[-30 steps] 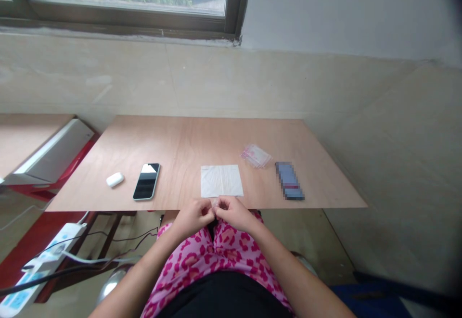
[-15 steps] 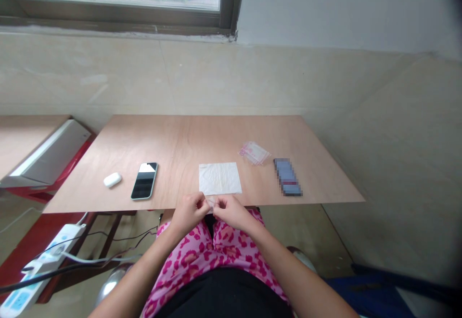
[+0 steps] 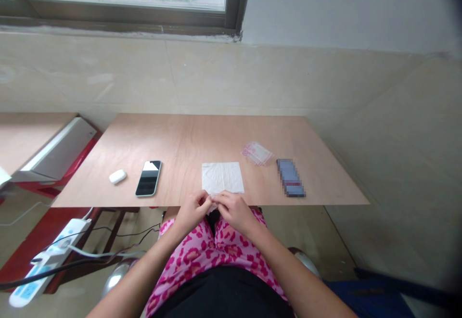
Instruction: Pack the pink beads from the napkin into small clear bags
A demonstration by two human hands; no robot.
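My left hand (image 3: 195, 208) and my right hand (image 3: 233, 209) meet at the table's front edge, fingers pinched closed. Between them is a small clear plastic bag (image 3: 212, 207) with a pinkish tint, mostly covered by my fingers. Just beyond the fingertips a creased white tissue (image 3: 223, 177) lies flat on the wooden table (image 3: 180, 137). Farther back and to the right rests a loose pile of clear bags with pink edges (image 3: 257, 153).
On the left of the table are a phone (image 3: 148, 178) and a white earbud case (image 3: 117, 177). A second phone (image 3: 290, 178), its screen blurred out, lies at the right. Below left, a power strip (image 3: 52, 260) with cables sits on a red bench (image 3: 21, 248).
My right fingers have shifted slightly left and over the bag, closer to my left fingers, hiding more of it. The whole view has moved slightly; the table items stay put.
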